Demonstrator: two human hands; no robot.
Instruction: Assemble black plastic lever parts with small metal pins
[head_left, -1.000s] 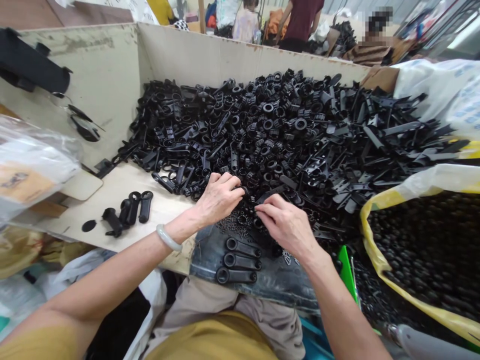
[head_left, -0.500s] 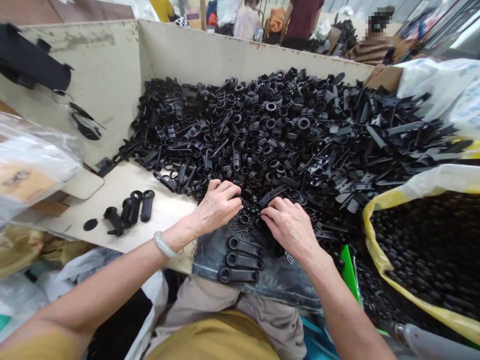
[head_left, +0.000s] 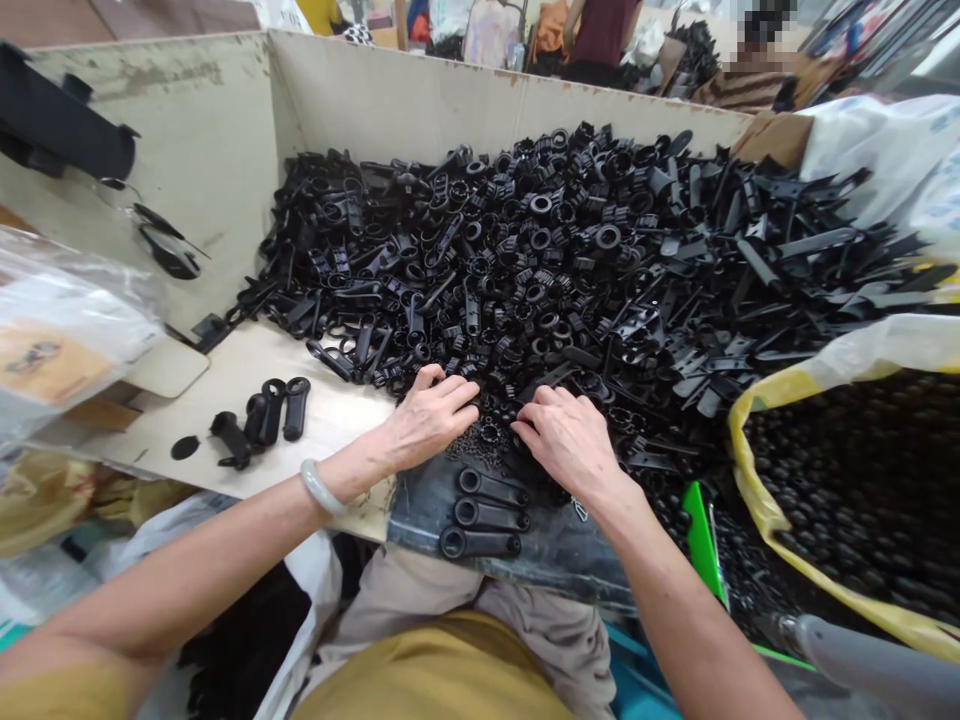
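Observation:
My left hand (head_left: 439, 415) is bent palm down at the front edge of the heap of black plastic parts (head_left: 465, 250), fingers curled together above a patch of small metal pieces (head_left: 480, 447). Whatever its fingertips hold, if anything, is hidden. Across a small gap, my right hand (head_left: 570, 440) has thumb and fingers pinched together near black ringed parts; anything in the pinch is too small or covered. Just below the hands, three black crank-like arms (head_left: 491, 515) lie side by side on a dark mat (head_left: 570, 560).
Several black parts (head_left: 274, 415) and a black disc (head_left: 185, 447) lie on the cardboard at left. High box walls (head_left: 487, 95) enclose the heap. A yellow-rimmed sack (head_left: 750, 480) of black balls stands at right, beside a green plastic edge (head_left: 703, 545). People stand beyond.
My right hand has shifted slightly left and up, toward the left hand. The left hand stays almost in place, fingers still curled. The view has tilted a little.

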